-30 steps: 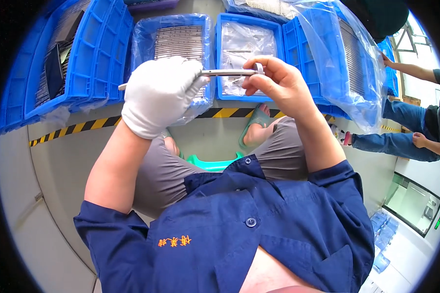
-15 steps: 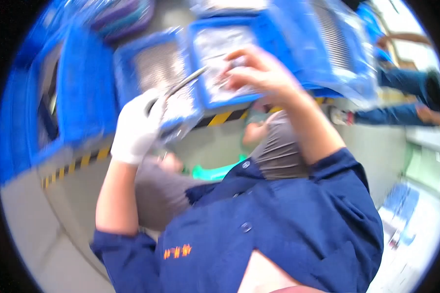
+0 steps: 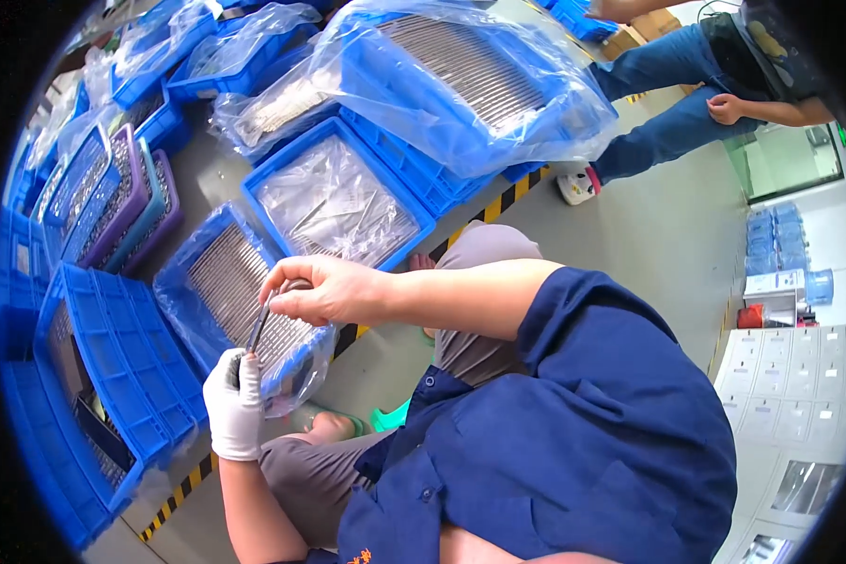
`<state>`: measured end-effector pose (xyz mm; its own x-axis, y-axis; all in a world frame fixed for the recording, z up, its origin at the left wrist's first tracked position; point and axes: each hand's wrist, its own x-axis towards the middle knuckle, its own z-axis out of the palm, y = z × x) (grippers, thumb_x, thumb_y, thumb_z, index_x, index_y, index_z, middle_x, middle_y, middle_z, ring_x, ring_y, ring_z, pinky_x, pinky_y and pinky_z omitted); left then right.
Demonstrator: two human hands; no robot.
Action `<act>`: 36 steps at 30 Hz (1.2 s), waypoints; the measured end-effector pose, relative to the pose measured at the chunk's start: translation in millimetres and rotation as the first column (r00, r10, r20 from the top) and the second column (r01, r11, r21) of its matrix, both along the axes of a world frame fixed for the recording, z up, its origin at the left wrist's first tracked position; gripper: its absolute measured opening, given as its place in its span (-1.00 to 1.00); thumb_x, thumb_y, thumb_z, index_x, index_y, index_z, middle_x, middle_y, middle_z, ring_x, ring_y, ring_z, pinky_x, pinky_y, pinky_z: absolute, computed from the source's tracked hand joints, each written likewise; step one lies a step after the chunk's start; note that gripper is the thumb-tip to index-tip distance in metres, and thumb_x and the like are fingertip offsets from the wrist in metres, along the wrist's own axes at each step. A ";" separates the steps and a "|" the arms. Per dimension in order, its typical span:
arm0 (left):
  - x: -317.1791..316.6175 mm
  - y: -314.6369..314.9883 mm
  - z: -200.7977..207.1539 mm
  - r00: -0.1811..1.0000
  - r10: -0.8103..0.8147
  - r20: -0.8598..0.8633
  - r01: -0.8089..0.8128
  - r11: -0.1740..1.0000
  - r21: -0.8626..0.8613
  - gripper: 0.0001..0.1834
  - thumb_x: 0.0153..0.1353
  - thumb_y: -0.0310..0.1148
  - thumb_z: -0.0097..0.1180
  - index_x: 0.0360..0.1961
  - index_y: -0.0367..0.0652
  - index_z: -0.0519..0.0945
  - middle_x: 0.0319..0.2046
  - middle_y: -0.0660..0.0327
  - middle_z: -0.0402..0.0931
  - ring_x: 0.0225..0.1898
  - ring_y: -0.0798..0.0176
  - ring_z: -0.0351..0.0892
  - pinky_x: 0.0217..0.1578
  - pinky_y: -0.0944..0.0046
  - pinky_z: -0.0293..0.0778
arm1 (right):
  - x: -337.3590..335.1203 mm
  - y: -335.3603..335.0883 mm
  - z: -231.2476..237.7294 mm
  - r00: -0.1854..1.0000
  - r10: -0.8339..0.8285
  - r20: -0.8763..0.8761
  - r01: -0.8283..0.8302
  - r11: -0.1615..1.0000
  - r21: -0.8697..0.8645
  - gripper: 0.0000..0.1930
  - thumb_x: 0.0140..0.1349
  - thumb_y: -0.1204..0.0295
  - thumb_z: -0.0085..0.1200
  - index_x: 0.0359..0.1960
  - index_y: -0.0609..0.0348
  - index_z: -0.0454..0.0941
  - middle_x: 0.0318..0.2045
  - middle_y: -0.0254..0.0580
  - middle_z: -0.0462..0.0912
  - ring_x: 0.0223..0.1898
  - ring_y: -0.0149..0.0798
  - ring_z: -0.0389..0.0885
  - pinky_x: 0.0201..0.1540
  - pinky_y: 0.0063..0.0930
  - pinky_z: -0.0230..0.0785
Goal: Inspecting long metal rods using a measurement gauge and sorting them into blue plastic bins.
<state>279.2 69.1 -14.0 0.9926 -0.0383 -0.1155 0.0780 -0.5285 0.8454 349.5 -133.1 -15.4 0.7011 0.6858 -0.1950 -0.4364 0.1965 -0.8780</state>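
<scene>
With a thin rod (image 3: 258, 328) in the grip of gloved left hand (image 3: 233, 406) and bare right hand (image 3: 327, 291), over blue crate (image 3: 176, 294)

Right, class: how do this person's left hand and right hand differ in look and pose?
The left hand wears a white glove; the right hand is bare. The left hand points up the picture; the right hand points left. Both are at the same slim metal rod.

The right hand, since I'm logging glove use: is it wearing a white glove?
No, the right hand shows bare skin, while the left hand wears a white glove.
</scene>
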 end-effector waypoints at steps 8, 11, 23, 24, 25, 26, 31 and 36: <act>-0.1 0.7 -6.8 0.999 -0.023 -0.026 0.022 1.000 -0.004 -0.77 0.17 -0.33 -0.07 -0.49 -0.30 0.43 -0.65 0.29 0.33 -0.56 0.47 0.23 -0.50 0.43 0.23 | 3.6 0.4 -4.9 0.987 -0.056 0.148 0.074 0.991 -0.114 -0.84 0.10 0.39 0.00 -0.33 0.20 0.46 -0.47 -0.33 0.50 -0.41 -0.50 0.41 -0.33 -0.62 0.29; -0.3 0.1 -7.4 1.000 -0.007 -0.026 0.008 1.000 0.024 -0.76 0.18 -0.31 -0.07 -0.48 -0.30 0.43 -0.65 0.33 0.31 -0.58 0.50 0.20 -0.53 0.46 0.20 | 3.8 1.3 -9.2 0.958 -0.086 0.275 0.121 0.986 -0.111 -0.82 0.08 0.38 0.01 -0.34 0.22 0.47 -0.45 -0.27 0.52 -0.36 -0.44 0.45 -0.26 -0.56 0.31; -2.7 7.9 -15.7 0.997 0.008 -0.083 -0.011 0.999 -0.040 -0.77 0.19 -0.32 -0.06 -0.46 -0.30 0.44 -0.61 0.34 0.35 -0.53 0.50 0.24 -0.48 0.48 0.22 | 2.7 3.0 -9.4 0.915 -0.115 0.386 0.178 0.975 -0.132 -0.83 0.03 0.39 0.04 -0.39 0.23 0.49 -0.45 -0.20 0.56 -0.35 -0.39 0.50 -0.25 -0.54 0.33; -2.7 7.5 -14.9 0.997 0.006 -0.082 -0.009 0.999 -0.040 -0.77 0.19 -0.32 -0.06 -0.46 -0.30 0.44 -0.61 0.34 0.35 -0.53 0.50 0.24 -0.48 0.48 0.22 | 2.6 3.2 -10.2 0.915 -0.117 0.386 0.180 0.975 -0.131 -0.83 0.03 0.39 0.04 -0.39 0.23 0.49 -0.45 -0.20 0.56 -0.35 -0.39 0.50 -0.25 -0.54 0.33; -2.8 6.6 -13.8 0.996 0.004 -0.085 -0.008 0.999 -0.044 -0.76 0.19 -0.32 -0.06 -0.46 -0.30 0.44 -0.60 0.34 0.36 -0.53 0.50 0.24 -0.47 0.48 0.23 | 2.6 3.3 -11.3 0.915 -0.116 0.387 0.179 0.975 -0.132 -0.83 0.03 0.39 0.05 -0.39 0.23 0.49 -0.45 -0.20 0.56 -0.35 -0.39 0.50 -0.24 -0.54 0.33; -2.6 5.6 -13.3 0.996 0.001 -0.089 -0.006 0.999 -0.048 -0.76 0.19 -0.31 -0.06 -0.46 -0.31 0.44 -0.60 0.33 0.37 -0.52 0.50 0.25 -0.47 0.48 0.23 | 2.6 2.8 -11.8 0.915 -0.115 0.388 0.179 0.975 -0.133 -0.83 0.03 0.39 0.05 -0.39 0.23 0.49 -0.45 -0.20 0.56 -0.35 -0.39 0.50 -0.24 -0.54 0.33; -0.9 3.2 -15.1 0.995 -0.004 -0.095 -0.001 0.999 -0.049 -0.80 0.17 -0.35 -0.03 -0.43 -0.31 0.45 -0.57 0.31 0.39 -0.50 0.49 0.28 -0.43 0.48 0.26 | 3.1 -1.6 -11.7 0.911 -0.111 0.396 0.187 0.969 -0.159 -0.82 0.03 0.39 0.04 -0.38 0.23 0.49 -0.45 -0.20 0.56 -0.35 -0.38 0.50 -0.25 -0.53 0.33; -2.4 2.7 -9.2 1.000 0.029 0.008 -0.028 0.999 -0.038 -0.85 0.09 -0.49 0.04 -0.30 -0.31 0.46 -0.45 0.28 0.44 -0.41 0.47 0.37 -0.32 0.46 0.34 | 8.2 7.3 -12.1 0.913 -0.044 0.406 0.147 0.963 -0.225 -0.82 0.08 0.38 0.00 -0.34 0.23 0.46 -0.42 -0.22 0.55 -0.31 -0.42 0.48 -0.20 -0.54 0.32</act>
<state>276.8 71.8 -23.2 0.9942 -0.0143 -0.1063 0.0855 -0.4933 0.8656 357.7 -125.8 -27.5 0.8151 0.5778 -0.0421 -0.0345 -0.0240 -0.9991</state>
